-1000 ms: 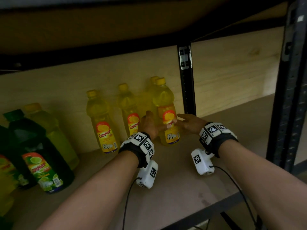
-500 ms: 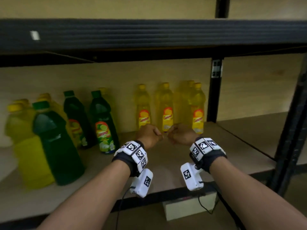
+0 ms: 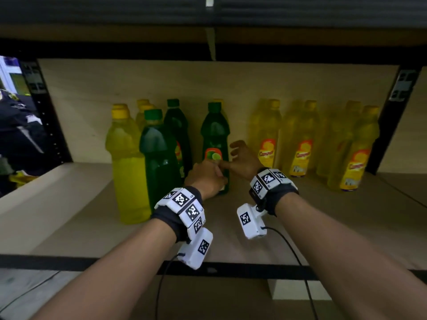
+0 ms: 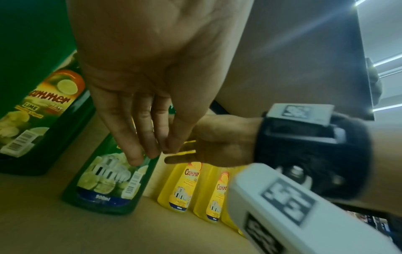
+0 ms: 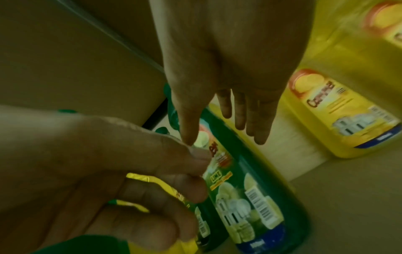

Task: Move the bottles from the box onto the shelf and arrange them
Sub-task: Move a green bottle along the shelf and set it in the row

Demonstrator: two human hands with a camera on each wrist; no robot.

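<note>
Green bottle (image 3: 215, 144) upright between left hand (image 3: 206, 177) and right hand (image 3: 242, 159).

— What finish do you see on the green bottle (image 3: 215, 135) in front of you?

— You see glossy translucent plastic with a smooth printed label; the yellow bottles (image 3: 300, 139) beside it have the same glossy translucent plastic, and their labels are printed too.

— And the shelf (image 3: 323, 215)?

— You see a matt, wood-look board with a faint grain, edged by a dark matt metal frame (image 3: 242, 271).

— The wrist units?

— You see black cloth bands (image 3: 277, 199) carrying smooth white plastic housings (image 3: 250, 224) with printed markers.
</note>
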